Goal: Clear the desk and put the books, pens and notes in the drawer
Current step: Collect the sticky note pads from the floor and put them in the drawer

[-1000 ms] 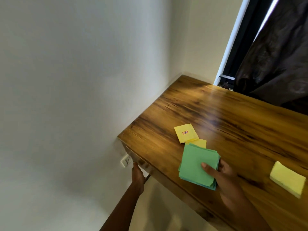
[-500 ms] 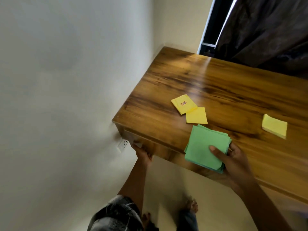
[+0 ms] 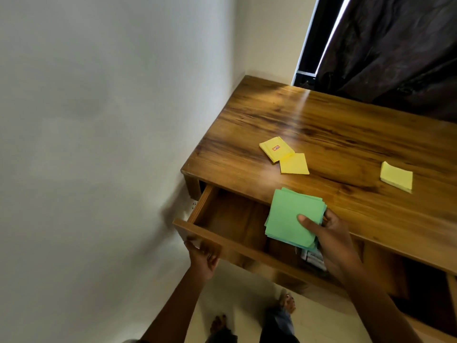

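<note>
Wooden desk [image 3: 333, 134] against white wall [image 3: 99, 120]

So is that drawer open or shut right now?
Open. The drawer is pulled out from under the desk, its wooden floor showing; the left hand grips its front edge.
</note>
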A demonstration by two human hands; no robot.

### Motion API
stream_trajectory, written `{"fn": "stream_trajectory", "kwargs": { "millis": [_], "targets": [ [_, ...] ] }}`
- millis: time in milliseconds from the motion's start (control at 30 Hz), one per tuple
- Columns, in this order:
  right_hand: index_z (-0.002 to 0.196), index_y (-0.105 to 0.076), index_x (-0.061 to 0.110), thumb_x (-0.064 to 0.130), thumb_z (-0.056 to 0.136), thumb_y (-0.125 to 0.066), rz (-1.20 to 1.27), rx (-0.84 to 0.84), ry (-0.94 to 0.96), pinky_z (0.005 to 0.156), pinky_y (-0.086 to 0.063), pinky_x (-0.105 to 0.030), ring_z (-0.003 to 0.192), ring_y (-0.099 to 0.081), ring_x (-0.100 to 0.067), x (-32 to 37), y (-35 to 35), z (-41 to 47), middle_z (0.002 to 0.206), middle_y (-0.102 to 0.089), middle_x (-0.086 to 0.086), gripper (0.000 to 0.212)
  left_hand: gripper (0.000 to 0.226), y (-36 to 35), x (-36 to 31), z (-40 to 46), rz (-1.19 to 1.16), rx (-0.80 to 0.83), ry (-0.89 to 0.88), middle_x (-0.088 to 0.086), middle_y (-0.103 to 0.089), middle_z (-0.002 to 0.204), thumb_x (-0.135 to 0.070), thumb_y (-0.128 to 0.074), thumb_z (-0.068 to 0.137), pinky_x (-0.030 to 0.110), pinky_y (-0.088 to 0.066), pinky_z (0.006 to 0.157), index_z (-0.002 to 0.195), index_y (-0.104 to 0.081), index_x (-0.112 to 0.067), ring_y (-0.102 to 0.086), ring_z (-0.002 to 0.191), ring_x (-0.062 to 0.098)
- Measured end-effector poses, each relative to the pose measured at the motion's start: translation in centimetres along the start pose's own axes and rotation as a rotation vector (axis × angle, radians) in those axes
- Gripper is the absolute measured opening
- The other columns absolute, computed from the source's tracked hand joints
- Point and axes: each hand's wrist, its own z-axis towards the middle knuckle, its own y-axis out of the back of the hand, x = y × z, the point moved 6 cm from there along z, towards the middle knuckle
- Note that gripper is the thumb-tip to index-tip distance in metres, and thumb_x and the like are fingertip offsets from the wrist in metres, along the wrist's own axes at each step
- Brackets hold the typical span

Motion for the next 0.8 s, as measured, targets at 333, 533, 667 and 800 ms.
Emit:
{"fn": "stream_trajectory", "kwargs": {
  "millis": [333,533,667,800],
  "targets": [
    [0.125,-0.048,0.009,0.005,0.079,-0.069,-0.104,0.08,-0.207,0.078,-0.055,-0.045,0.092,-0.065,-0.027,-7.9,-4.3,-1.6,0.11,-0.064,-0.01,0.05,0.055,1.6,-4.9,-11.3,-0.017,-0.269,-0.479,0.014,-0.049,0.131,-0.043,-0.02,0.102,0.037,-0.032,0.102,0.143,-0.034,-0.01,-0.039,0.132,0.033],
    [0.125,-0.045,0.01,-0.001,0.082,-0.064,-0.097,0.106,-0.391,0.091,-0.05,-0.051,0.105,-0.059,-0.032,-12.0,-8.7,-0.2,0.12,-0.058,-0.015,0.048,0.046,0.5,-9.2,-16.0,0.627,-0.327,-1.24,0.002,-0.043,0.144,-0.026,-0.043,0.096,0.027,-0.036,0.101,0.141,-0.039,-0.015,-0.039,0.132,0.015],
    [0.127,-0.04,0.009,0.001,0.086,-0.059,-0.098,0.168,-0.444,0.084,-0.053,-0.043,0.104,-0.058,-0.03,-12.7,-12.4,1.0,0.121,-0.056,-0.015,0.046,0.051,-3.8,-7.7,-17.3,1.241,0.011,-1.389,-0.009,-0.052,0.129,-0.041,-0.038,0.09,0.014,-0.042,0.091,0.135,-0.047,-0.018,-0.046,0.117,-0.001],
    [0.128,-0.037,0.016,0.003,0.088,-0.055,-0.155,0.184,-0.405,0.077,-0.054,-0.04,0.104,-0.055,-0.028,-12.7,-14.6,1.6,0.124,-0.052,-0.013,0.046,0.052,-5.5,-3.8,-14.9,1.976,0.235,-1.116,0.0,-0.046,0.142,-0.04,-0.037,0.095,0.035,-0.017,0.118,0.143,-0.034,-0.02,-0.039,0.13,0.008]
  ]
}}
